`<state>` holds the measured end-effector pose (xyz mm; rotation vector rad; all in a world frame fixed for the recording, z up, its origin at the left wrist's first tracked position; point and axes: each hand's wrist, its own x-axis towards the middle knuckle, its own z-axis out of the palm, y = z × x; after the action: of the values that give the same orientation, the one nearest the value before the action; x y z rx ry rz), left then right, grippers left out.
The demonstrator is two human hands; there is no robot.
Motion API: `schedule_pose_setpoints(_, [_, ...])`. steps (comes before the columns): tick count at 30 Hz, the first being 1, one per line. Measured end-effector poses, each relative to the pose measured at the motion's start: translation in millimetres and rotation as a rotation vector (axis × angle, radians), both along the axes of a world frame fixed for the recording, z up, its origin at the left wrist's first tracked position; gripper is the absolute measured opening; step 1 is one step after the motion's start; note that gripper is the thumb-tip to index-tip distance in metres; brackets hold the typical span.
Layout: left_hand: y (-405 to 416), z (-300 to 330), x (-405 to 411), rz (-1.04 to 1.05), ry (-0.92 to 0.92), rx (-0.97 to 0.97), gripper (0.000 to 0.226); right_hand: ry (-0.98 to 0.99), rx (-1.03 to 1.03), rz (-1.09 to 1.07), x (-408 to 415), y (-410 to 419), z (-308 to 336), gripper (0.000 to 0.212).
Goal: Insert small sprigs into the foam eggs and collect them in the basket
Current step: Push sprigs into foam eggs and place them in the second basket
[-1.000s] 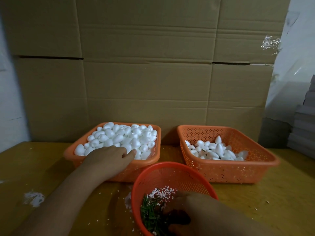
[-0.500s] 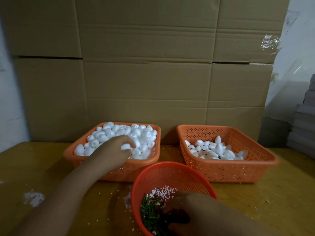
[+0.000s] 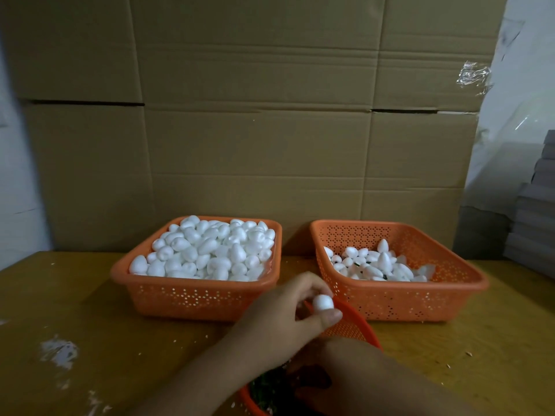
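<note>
While the right hand [image 3: 312, 382] lay curled low inside the round orange basket [image 3: 351, 325] among the green sprigs [image 3: 267, 388], its grip too shadowed to tell, the left hand [image 3: 288, 313] hovered above that basket's rim and pinched one white foam egg [image 3: 322, 302] between thumb and fingertips. Farther back on the yellow surface [image 3: 75, 310] stood a square basket [image 3: 195, 298] heaped with plain eggs at left and a second square basket [image 3: 420, 301] holding fewer eggs at right, both before stacked cardboard boxes [image 3: 255, 130].
</note>
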<state>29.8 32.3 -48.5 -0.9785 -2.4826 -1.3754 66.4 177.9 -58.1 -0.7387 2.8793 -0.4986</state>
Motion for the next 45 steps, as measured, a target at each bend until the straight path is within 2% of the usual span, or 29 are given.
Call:
schedule_pose_setpoints(3, [-5.3, -5.0, -6.1, 0.062, -0.03, -0.017, 0.021, 0.036, 0.002, -0.027, 0.4, -0.5, 3.6, 0.027])
schedule_pose_setpoints(7, [-6.1, -6.6, -10.4, 0.07, -0.12, 0.005, 0.024, 0.014, -0.004, -0.045, 3.6, 0.1, 7.7, 0.027])
schedule_pose_setpoints(11, [-7.8, -13.5, -17.4, 0.079, -0.18, 0.016, 0.017, -0.018, -0.04, -0.042, 3.3, -1.5, 11.8, 0.02])
schedule_pose_setpoints(18, [-8.0, -16.1, -23.3, 0.115, -0.243, 0.078, 0.023, 0.074, -0.086, -0.055, 2.4, 1.8, 13.8, 0.016])
schedule_pose_setpoints(20, [-9.1, -17.8, -24.7, 0.113, -0.244, 0.096, 0.026, 0.08, -0.066, -0.04, 3.1, 2.2, 11.3, 0.019])
schedule_pose_setpoints(25, [-10.1, -20.1, -26.3, 0.118, -0.234, 0.09, 0.037, 0.056, -0.033, -0.057, 5.7, 1.5, 8.9, 0.042])
schedule_pose_setpoints(33, [-6.3, -14.8, -19.5, 0.036, -0.246, 0.08, 0.024, 0.003, -0.004, -0.043, -0.3, -0.4, 8.3, 0.026])
schedule_pose_setpoints(36, [-5.9, -15.8, -20.7, 0.043, -0.234, 0.072, 0.021, 0.029, -0.062, -0.043, -0.8, -0.2, 9.7, 0.019])
schedule_pose_setpoints(39, [-6.1, -17.7, -23.2, 0.081, -0.22, 0.056, 0.021, 0.153, -0.191, -0.061, -0.3, 1.4, 8.6, 0.016])
schedule_pose_setpoints(45, [-7.7, -13.3, -21.6, 0.074, -0.244, 0.117, 0.018, 0.346, -0.439, -0.112, -2.6, 2.3, 1.1, 0.021])
